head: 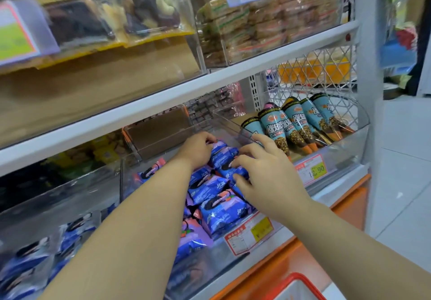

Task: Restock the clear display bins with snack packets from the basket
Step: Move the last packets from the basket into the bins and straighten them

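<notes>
Both my hands reach into a clear display bin (233, 257) on the lower shelf, filled with several blue and purple snack packets (219, 211). My left hand (198, 150) curls its fingers over the far packet at the back of the pile. My right hand (263, 173) lies on the packets beside it, fingertips bent and pressing on a blue packet (224, 159). The red rim of the basket (300, 283) shows at the bottom edge; its inside is out of view.
To the right, a clear bin (345, 150) holds cone-shaped snacks (272, 124). A bin at left (58, 197) holds dark packets. The upper shelf (210, 82) carries bins of dried fruit and biscuits. A white post (368, 89) bounds the shelving on the right.
</notes>
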